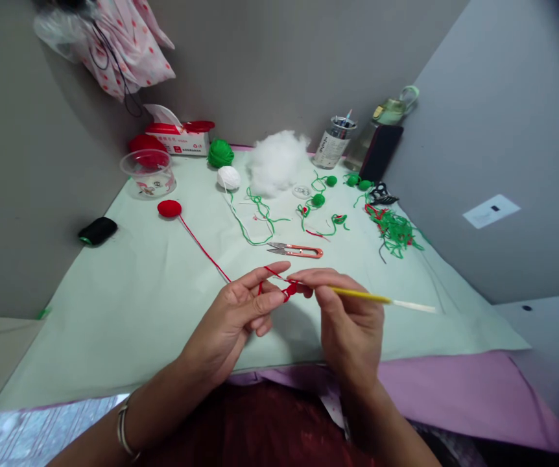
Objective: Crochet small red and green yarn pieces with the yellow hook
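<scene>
My left hand (248, 305) pinches a small red crochet piece (290, 291) between thumb and fingers, with red yarn looped over its raised index finger. From there the strand runs back to a red yarn ball (169, 208) at the left of the table. My right hand (350, 318) is closed around a crochet hook (360, 294) with a yellow handle. The hook's tip meets the red piece, close to my left fingertips; the exact stitch is too small to make out. Just beyond my hands lie orange-handled thread snips (295, 250).
White stuffing (279, 162), a green yarn ball (220, 154) and a white yarn ball (229, 178) sit toward the back. A clear plastic tub (149, 174) stands left; a pen jar (334, 144), a phone (380, 154) and green yarn scraps (396, 232) are right.
</scene>
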`<state>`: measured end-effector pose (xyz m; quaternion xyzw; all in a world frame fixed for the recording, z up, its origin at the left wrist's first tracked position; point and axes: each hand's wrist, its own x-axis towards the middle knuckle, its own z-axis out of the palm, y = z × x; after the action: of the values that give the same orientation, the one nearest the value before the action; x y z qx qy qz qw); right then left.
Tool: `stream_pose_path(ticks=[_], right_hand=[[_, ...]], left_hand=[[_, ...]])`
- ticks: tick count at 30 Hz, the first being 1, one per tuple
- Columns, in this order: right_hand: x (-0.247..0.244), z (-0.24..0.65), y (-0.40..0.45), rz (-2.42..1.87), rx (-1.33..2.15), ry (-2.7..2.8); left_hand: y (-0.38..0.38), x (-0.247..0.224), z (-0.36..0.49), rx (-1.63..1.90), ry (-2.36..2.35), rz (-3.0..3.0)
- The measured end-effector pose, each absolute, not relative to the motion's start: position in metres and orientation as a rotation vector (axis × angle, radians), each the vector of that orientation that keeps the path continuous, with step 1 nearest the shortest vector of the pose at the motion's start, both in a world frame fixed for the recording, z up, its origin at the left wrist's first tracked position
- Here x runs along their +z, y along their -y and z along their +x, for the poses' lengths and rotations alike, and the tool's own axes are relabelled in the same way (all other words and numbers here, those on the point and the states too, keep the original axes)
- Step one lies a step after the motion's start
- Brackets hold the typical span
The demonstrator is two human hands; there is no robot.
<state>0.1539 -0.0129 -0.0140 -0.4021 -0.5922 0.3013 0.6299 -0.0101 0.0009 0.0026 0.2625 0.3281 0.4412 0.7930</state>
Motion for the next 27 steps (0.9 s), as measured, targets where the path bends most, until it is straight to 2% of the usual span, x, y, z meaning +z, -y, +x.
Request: stream_pose_path(ticks=[3,5,11,13,15,19,21,24,27], right_hand=[[-0.01,0.157,0.011,-0.879,0.908,1.247],[-0.009,0.158,0.014,-0.886,0.882,1.284],[-0.014,0.157,0.025,-0.889,0.216,1.838],[-0.017,0.157,0.025,-0.886,0.102,1.902],[-0.017,0.157,0.023,-0.91,0.192,1.784],[-0.013,0.156,0.017,-0.868,0.612,1.369],[-0.01,0.154,0.014,-0.843,0.704,1.35],[-0.007,0.151,0.013,-0.876,0.695,1.417],[-0.009,0.148,0.018,-0.925,0.519,1.543]], left_hand=[[-0.002,0.004,-0.015,0.963,-0.737,0.576],[-0.001,0.005,-0.016,0.987,-0.764,0.601],[0.002,0.003,-0.01,1.078,-0.781,0.65],[0.002,0.003,-0.009,1.017,-0.726,0.584],[0.001,0.003,-0.01,0.944,-0.684,0.515],[0.001,0.004,-0.013,0.947,-0.692,0.507],[0.001,0.004,-0.012,0.964,-0.699,0.558],[0.002,0.004,-0.009,0.992,-0.736,0.644],[0.002,0.004,-0.005,1.055,-0.804,0.667]])
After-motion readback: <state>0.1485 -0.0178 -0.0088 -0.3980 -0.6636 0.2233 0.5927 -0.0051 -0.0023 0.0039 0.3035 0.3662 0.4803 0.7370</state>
